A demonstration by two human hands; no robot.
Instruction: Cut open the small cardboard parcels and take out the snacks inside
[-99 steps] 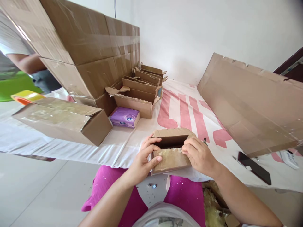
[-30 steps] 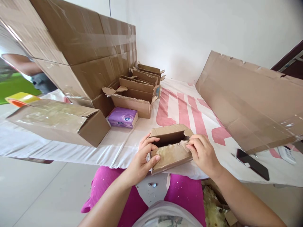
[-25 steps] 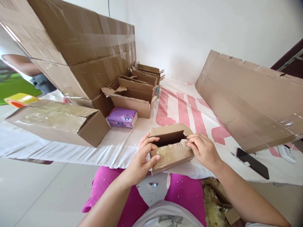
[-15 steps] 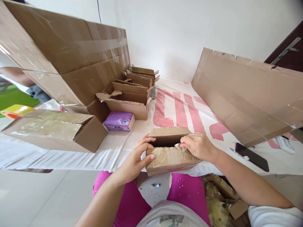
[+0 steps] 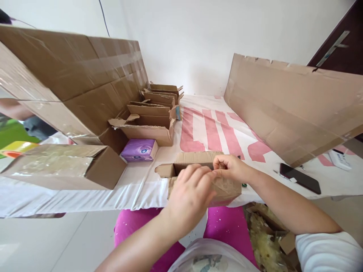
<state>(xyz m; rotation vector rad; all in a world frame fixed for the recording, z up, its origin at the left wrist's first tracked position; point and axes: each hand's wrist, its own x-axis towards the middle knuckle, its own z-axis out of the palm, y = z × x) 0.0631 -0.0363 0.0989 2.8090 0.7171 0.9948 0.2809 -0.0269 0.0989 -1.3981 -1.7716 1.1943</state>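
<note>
A small brown cardboard box (image 5: 227, 189) lies at the table's front edge, with a long opening along its top. One end flap sticks out on its left. Across the opening's near edge lies my left hand (image 5: 193, 192), fingers bent over the edge and thumb on the near panel; the fingertips are partly hidden. At the right end of the opening, my right hand (image 5: 231, 168) pinches the box's edge with thumb and fingers closed. The two hands almost meet. What lies inside the box is hidden.
Left of it are a purple tissue pack (image 5: 140, 149), a taped box (image 5: 65, 166), a tape roll (image 5: 17, 149) and several open boxes (image 5: 150, 128). Stacked cartons (image 5: 82, 71) rise behind. A cardboard sheet (image 5: 295, 102) and a phone (image 5: 300, 178) are right; scraps (image 5: 263, 238) lie below.
My left hand has moved right from the box's left end to beside my right hand. The left end flap now stands outward. The view has shifted slightly.
</note>
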